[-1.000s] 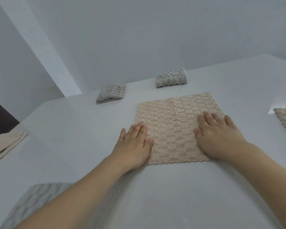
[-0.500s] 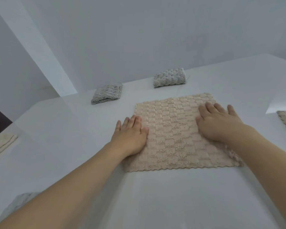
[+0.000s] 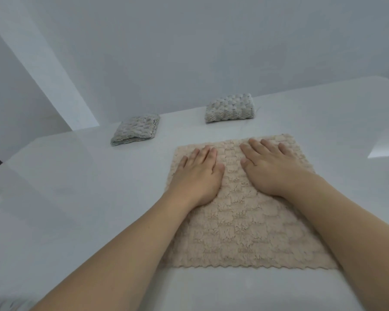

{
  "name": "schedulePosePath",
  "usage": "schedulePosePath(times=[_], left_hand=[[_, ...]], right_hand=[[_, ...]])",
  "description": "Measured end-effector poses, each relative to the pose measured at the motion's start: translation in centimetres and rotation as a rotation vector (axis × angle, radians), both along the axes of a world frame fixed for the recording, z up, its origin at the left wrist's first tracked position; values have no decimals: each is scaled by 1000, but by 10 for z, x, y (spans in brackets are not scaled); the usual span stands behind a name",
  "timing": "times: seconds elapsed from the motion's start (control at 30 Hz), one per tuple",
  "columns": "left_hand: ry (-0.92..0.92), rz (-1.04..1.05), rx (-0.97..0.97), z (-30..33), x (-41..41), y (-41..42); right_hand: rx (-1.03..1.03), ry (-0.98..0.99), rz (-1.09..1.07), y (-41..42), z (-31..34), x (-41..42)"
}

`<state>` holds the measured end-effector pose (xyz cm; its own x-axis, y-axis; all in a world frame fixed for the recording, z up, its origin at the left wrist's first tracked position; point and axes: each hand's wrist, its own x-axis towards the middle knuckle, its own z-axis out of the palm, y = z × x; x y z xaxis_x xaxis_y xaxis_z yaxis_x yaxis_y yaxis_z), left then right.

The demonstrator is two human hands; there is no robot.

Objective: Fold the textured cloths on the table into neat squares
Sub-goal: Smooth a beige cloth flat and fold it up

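— What lies where on the table [image 3: 65, 198]?
— A spread cloth [image 3: 245, 225] lies flat near its front, with the left hand [image 3: 197, 176] and right hand [image 3: 270, 169] resting side by side on its far half.
— And behind it?
— Two folded cloths: one [image 3: 136, 130] far left, one [image 3: 230, 107] straight behind

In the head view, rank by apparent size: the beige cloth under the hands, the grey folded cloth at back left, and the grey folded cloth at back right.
1. beige cloth, spread flat and by far the largest.
2 and 3. left grey folded cloth and right grey folded cloth: they look alike, so no ranking. Both lie farther from the camera.
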<state>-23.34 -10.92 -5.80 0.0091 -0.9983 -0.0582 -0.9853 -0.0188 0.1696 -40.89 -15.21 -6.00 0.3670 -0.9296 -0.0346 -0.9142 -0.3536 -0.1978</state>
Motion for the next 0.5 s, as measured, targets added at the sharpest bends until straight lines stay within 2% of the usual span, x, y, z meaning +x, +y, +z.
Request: schedulePosePath(times=[0.2,0.5], left_hand=[[-64,-26,4,5,-1,-11],[-35,-38,7,-1,-3,-28]], right_hand=[[-28,-3,-18,-1,0,4],[-13,7,1,-8,-1,3]])
